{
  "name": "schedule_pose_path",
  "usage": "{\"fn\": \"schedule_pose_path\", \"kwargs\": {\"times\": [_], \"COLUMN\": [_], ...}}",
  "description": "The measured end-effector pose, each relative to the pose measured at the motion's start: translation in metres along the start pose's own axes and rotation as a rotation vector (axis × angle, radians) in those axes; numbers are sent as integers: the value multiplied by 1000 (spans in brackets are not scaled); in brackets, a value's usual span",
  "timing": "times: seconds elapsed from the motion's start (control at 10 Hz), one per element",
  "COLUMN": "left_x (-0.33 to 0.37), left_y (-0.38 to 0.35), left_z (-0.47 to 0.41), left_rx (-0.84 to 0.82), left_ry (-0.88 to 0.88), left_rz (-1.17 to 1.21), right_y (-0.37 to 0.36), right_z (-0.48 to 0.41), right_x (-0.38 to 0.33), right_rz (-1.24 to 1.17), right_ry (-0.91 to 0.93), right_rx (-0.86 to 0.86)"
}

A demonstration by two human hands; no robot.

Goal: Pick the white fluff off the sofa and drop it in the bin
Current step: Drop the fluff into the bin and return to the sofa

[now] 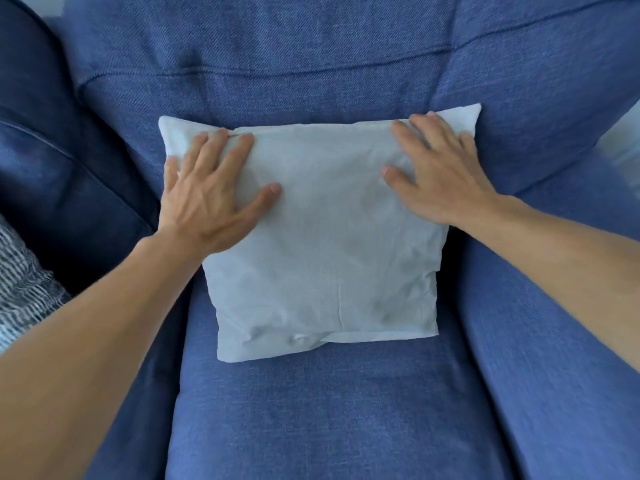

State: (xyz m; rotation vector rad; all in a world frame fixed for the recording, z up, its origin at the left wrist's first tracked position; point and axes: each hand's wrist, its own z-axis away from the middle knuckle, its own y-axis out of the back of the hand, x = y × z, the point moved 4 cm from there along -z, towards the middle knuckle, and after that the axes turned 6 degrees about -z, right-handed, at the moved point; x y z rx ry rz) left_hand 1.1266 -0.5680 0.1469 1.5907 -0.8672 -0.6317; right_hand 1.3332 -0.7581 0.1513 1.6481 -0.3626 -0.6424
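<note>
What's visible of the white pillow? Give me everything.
The white pillow is a plump square of wrinkled, woven-looking fabric with a flat seamed border. It stands propped on the blue sofa's seat cushion, leaning against the backrest. The left hand and right hand rest flat on its upper corners, fingers spread.
</note>
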Motion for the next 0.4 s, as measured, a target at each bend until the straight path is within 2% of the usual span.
{"fn": "schedule_pose_path", "kwargs": {"times": [0.4], "left_x": [22], "left_y": [28], "left_z": [15], "left_rx": [-19], "left_ry": [42], "left_rz": [48], "right_y": [27], "right_z": [18], "right_x": [-19], "right_rz": [-96], "right_ry": [-7], "right_rx": [-10]}}
